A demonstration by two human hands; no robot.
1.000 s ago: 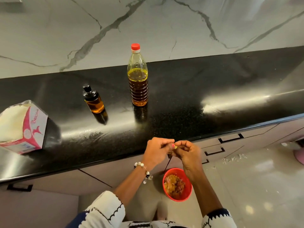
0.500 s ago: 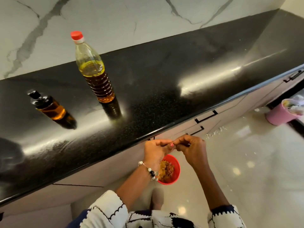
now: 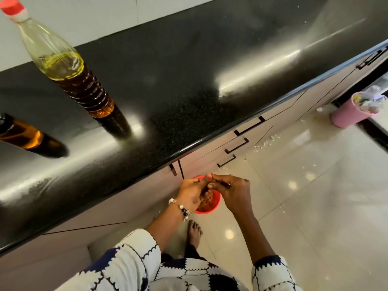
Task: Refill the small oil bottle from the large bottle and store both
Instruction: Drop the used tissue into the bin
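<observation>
The large oil bottle (image 3: 69, 70), clear plastic with a red cap, stands on the black counter (image 3: 189, 80) at the upper left, about half full of amber oil. The small oil bottle (image 3: 21, 135), with a dark top, stands at the left edge and is partly cut off. My left hand (image 3: 192, 192) and my right hand (image 3: 235, 190) are below the counter's front edge, far from both bottles. Their fingertips are pinched against each other. I see nothing clear between them.
A red bowl (image 3: 216, 203) with brownish scraps sits on the floor right under my hands. Drawers with black handles (image 3: 237, 145) run under the counter. A pink bin (image 3: 348, 114) full of waste stands on the floor at right, with white crumbs scattered nearby.
The view has swung right and closer, so both bottles slid to the left and the carton left the frame. My hands stay pinched together over the red bowl.
</observation>
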